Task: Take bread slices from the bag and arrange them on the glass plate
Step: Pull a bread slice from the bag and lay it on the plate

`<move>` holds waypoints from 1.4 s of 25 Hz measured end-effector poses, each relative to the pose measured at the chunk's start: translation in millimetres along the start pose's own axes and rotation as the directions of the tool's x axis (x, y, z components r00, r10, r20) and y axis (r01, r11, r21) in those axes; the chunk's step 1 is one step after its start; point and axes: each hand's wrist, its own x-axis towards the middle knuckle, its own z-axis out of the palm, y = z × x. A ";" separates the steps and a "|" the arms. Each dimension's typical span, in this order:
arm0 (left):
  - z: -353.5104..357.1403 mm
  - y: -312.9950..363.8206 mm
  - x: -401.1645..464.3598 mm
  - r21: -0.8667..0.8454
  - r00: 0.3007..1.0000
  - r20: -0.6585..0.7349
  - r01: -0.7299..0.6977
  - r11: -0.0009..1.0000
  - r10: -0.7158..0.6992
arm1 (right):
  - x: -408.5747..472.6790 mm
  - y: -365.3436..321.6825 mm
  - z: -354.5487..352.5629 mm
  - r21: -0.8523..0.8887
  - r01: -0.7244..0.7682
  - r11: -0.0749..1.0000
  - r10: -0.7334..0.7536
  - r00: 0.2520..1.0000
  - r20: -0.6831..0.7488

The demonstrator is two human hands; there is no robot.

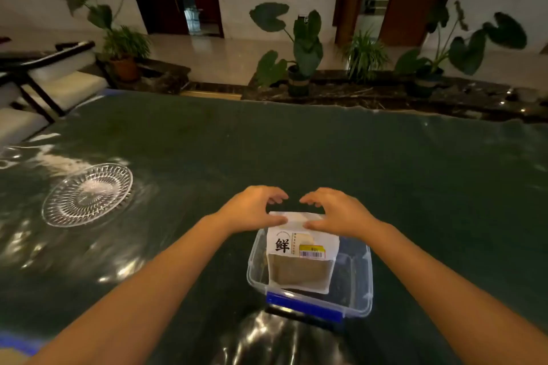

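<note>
A clear plastic box with a blue clip [308, 287] sits close to the person on the dark green tabletop [326, 157]. Inside it stands a white and clear bread bag with a yellow sticker [301, 258], and brown bread shows through its lower part. The left hand [252, 210] and the right hand [341, 212] meet at the top edge of the bag. Each hand pinches that edge, thumb near and fingers curled over the far side. Off to the left, well apart from the box, a round ribbed glass plate [87, 195] lies flat. Far behind the tabletop stand green potted plants [302, 53].
</note>
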 end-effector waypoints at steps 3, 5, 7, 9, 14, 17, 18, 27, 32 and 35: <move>16.5 -0.1 -2.7 -0.035 0.999 -0.017 0.049 0.998 -0.050 | -9.8 5.2 11.4 -0.001 -0.035 0.999 0.035 0.999 -0.001; 28.2 -2.4 -2.8 -0.059 0.998 -0.035 0.054 0.997 -0.056 | -14.5 10.1 19.8 0.013 -0.053 0.999 0.053 0.998 -0.019; 32.6 -3.4 0.2 -0.058 0.998 -0.055 0.036 0.998 -0.039 | -15.4 14.5 22.7 0.043 -0.058 0.997 0.061 0.997 -0.056; 34.5 -5.1 2.6 -0.043 0.998 -0.059 0.009 0.999 -0.012 | -15.8 17.6 24.1 0.120 -0.070 0.990 0.081 0.993 -0.081; 33.0 -2.8 4.8 0.051 0.999 0.012 -0.051 0.997 0.051 | -6.8 20.9 29.4 0.416 -0.197 0.888 0.249 0.966 -0.074; 30.9 -3.7 6.9 0.109 0.995 0.025 -0.102 0.989 0.100 | -1.7 20.5 27.9 0.518 -0.242 0.820 0.320 0.945 -0.064; 29.1 -4.4 7.8 0.064 0.993 -0.018 -0.115 0.991 0.116 | -2.8 19.2 26.0 0.541 -0.231 0.809 0.313 0.948 -0.064; 28.4 -2.2 9.9 -0.117 0.994 -0.110 0.017 0.993 -0.030 | 0.0 15.3 14.5 0.567 -0.185 0.803 0.310 0.941 -0.132; 23.9 -3.0 9.8 -0.010 0.970 -0.213 -0.124 0.992 0.119 | 0.4 15.2 11.2 0.596 -0.182 0.782 0.315 0.941 -0.125; 20.5 -4.8 14.0 -0.095 0.960 -0.265 -0.123 0.988 0.094 | -1.8 13.2 4.5 0.553 -0.124 0.824 0.244 0.959 -0.148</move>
